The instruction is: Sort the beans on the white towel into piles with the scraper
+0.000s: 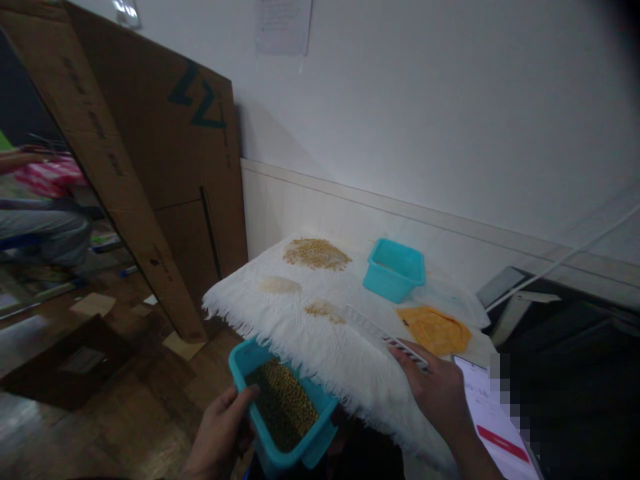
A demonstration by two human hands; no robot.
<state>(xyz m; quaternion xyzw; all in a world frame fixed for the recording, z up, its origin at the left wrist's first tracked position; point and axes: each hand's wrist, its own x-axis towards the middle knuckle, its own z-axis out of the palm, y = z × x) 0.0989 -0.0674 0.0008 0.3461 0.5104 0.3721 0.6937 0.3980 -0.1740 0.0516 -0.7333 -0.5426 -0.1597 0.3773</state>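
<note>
My left hand [226,427] grips the side of a teal plastic box [242,353] below the table's front edge, thumb over the rim. Inside lie yellow, soybean-like beans [293,397] and small dark green grains [275,413]. The fringed white cloth [370,387] overhangs part of its far side. My right hand [435,383] is closed around one end of a clear, ruler-like plastic strip [373,327]. The strip's other end reaches a small pile of yellow beans [325,311] on the cloth. Behind are a larger bean pile [317,253] and a pale grain pile [280,285].
A second teal box [393,283] stands at the back of the table, near a clear lid [455,300] and a folded orange cloth [435,330]. At right lies a phone [495,420]. A tall cardboard box [165,147] stands left; a person [45,227] sits beyond it.
</note>
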